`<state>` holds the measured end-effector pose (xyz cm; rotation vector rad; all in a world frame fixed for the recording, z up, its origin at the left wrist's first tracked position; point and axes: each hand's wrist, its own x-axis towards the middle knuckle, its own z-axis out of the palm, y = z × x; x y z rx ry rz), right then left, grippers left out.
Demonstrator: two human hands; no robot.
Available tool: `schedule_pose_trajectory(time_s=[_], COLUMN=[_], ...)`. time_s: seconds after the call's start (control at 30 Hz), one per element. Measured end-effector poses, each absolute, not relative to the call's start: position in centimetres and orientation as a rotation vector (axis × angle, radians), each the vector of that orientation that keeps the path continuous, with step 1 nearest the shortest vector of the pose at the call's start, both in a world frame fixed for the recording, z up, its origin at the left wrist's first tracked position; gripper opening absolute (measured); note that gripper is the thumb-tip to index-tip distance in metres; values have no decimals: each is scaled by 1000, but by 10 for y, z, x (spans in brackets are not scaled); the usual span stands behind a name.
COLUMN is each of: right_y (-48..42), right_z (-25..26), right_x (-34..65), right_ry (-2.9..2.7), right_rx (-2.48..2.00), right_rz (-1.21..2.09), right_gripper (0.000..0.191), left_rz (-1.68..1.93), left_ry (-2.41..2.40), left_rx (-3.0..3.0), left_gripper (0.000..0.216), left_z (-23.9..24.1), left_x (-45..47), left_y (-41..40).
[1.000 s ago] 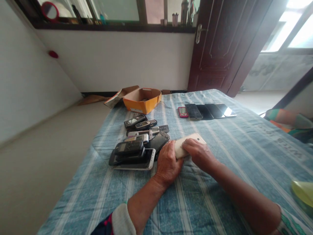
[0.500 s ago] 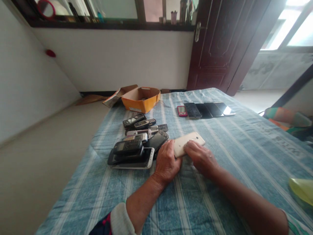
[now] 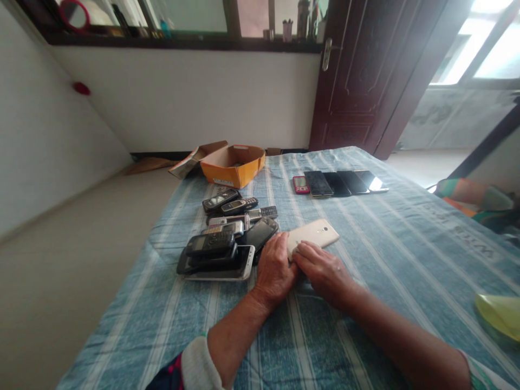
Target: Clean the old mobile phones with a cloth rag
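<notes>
A gold smartphone [image 3: 319, 233] lies back side up, slanting away to the right. My left hand [image 3: 277, 265] is closed round its near left end, the thumb tucked low by the phone's edge. Bent fingers of my right hand [image 3: 323, 271] press on the phone's near edge and back, close beside the left hand; their tips are partly hidden. Left of my hands is a pile of old phones: a black keypad phone [image 3: 209, 244] lies on top of a white-edged smartphone [image 3: 248, 265], and a dark touchscreen phone [image 3: 260, 233] touches my left fingers.
An orange cardboard box [image 3: 233, 173] stands open behind the pile. At the back right, a pink phone [image 3: 301, 184] sits beside a row of dark smartphones [image 3: 337, 184]. Something yellow [image 3: 499, 314] lies at the right edge. Blue striped cloth [image 3: 406, 260] covers the surface.
My right hand has slid left and nearer along the phone's back, toward my left hand, uncovering more of the phone's far end. My left hand keeps its hold.
</notes>
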<state>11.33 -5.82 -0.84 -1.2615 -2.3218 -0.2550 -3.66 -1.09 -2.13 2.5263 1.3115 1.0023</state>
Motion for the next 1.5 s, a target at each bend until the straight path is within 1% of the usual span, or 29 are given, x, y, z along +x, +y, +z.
schedule_pose_trajectory(time_s=[0.07,0.23,0.33,0.47,0.6,0.67,0.8,0.97,1.03,1.13,1.27,1.37,1.5], right_y=[-56,-45,-43,-47,-57,-62,-62,-52,-50,-52,-60,-63,-57], right_z=[-6,0,0,-3,-1,0,3,5,6,6,5,5,4], right_x=[120,155,167,157,129,118,118,145,150,144,123,116,128], right_ry=[-2298,-2115,-2053,-2091,-2257,-2314,-2308,-2131,-2089,-2124,-2264,-2313,-2253], right_rx=[-1365,-1807,-1933,-1829,-1520,-1441,-1533,-1915,-1988,-1924,-1651,-1514,-1599], right_rz=[-238,-206,-194,-253,-287,-260,-229,-199,-188,-207,-259,-252,-248], right_gripper=[21,30,31,30,21,16,15,24,26,25,21,22,23], left_rz=[1003,1036,1044,1041,1029,1023,1013,992,990,1001,1012,1005,1010], left_ry=[1310,1301,1291,1281,1284,1283,1286,1292,1296,1295,1294,1294,1295], left_rx=[2529,2535,2533,2544,2562,2563,2555,2556,2556,2556,2557,2553,2547], left_gripper=[53,58,58,56,52,49,49,53,54,54,51,49,52], left_z=[-21,-21,-22,-22,-22,-22,-23,-23,-22,-23,-23,-23,-24], left_x=[-36,-36,-37,-37,-38,-38,-38,-39,-39,-40,-40,-40,-39], left_y=[-11,-11,-11,-11,-10,-10,-9,-10,-10,-9,-9,-9,-8])
